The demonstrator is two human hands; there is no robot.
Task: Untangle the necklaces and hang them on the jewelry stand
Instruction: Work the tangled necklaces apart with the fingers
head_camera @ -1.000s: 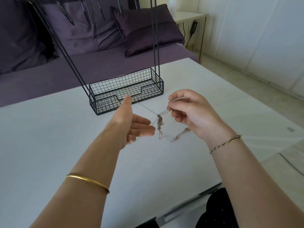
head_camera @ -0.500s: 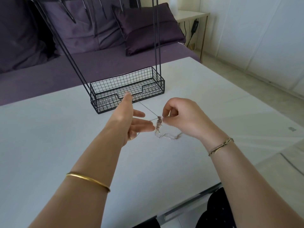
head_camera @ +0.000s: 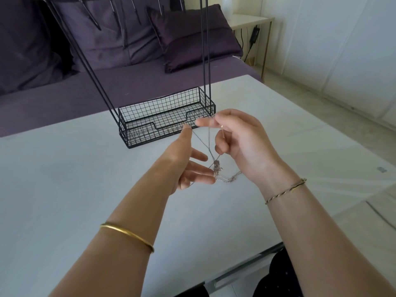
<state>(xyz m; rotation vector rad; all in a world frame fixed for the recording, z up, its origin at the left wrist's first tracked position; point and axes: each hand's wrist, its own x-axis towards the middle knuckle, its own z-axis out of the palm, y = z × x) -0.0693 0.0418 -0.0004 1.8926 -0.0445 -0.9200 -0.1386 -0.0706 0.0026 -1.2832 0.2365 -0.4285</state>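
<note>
A knot of thin tangled necklaces (head_camera: 216, 167) hangs just above the white table (head_camera: 75, 185), with a loose chain end trailing on the surface to its right. My left hand (head_camera: 182, 163) is spread with straight fingers, and a taut strand runs from its raised fingertip down to the knot. My right hand (head_camera: 246, 146) is raised beside it, pinching another strand between thumb and forefinger, the other fingers curled. The black wire jewelry stand (head_camera: 139, 138) sits just behind both hands; its basket base is empty and its rods rise out of view.
A purple sofa with cushions (head_camera: 192, 37) lies behind the table. A small white side table (head_camera: 248, 20) stands at the back right by the wall. The table's near edge is at the bottom, above my lap.
My right hand left the knot and rose toward the stand, pulling a strand up with it. The left hand stayed spread and held its strand taut.
</note>
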